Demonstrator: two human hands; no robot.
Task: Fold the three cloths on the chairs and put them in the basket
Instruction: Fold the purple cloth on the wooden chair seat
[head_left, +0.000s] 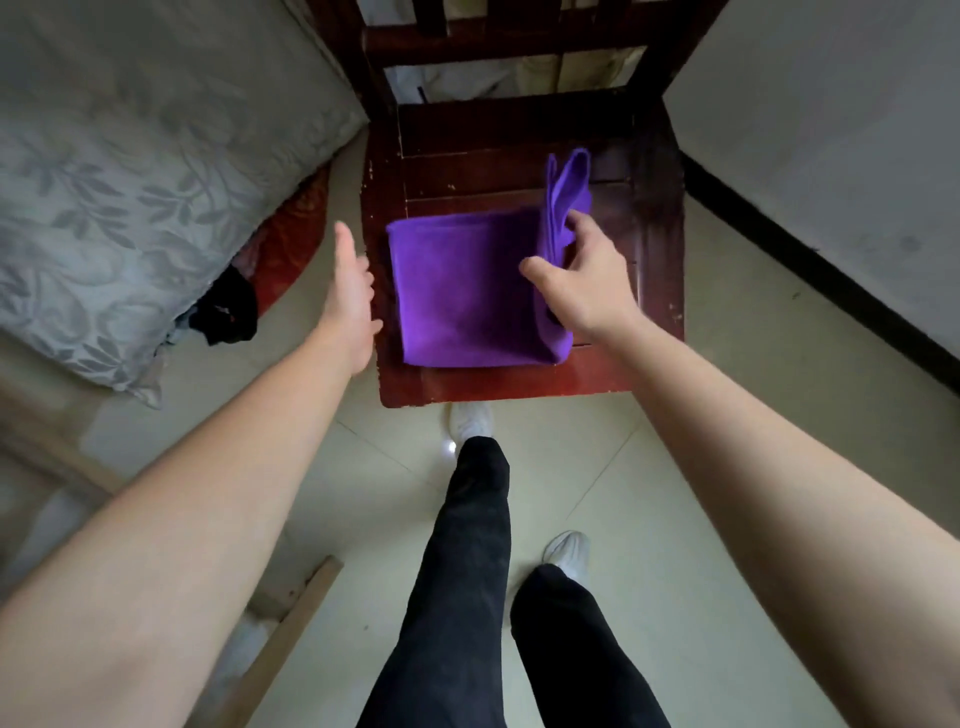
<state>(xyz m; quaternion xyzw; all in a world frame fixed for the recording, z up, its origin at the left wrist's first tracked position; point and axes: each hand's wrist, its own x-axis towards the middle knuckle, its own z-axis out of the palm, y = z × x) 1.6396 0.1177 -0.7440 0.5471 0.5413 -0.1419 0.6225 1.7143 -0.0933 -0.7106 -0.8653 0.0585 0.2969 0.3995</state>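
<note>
Right hand (582, 280) on purple cloth (467, 296) edge

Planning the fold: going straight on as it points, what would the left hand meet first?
Probably the purple cloth on the chair seat, at its left edge; depth of the left hand is unclear.

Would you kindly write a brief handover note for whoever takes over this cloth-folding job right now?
The cloth, purple, lies partly folded on the seat of the chair.
The left hand is open beside the cloth's left edge and holds nothing.
The right hand pinches the cloth's raised right flap.
Done: a fold begun on this cloth.
Left: lay the flap over, finish folding, put it in the basket. The basket and the other two cloths are out of view, so their state is unknown.
</note>
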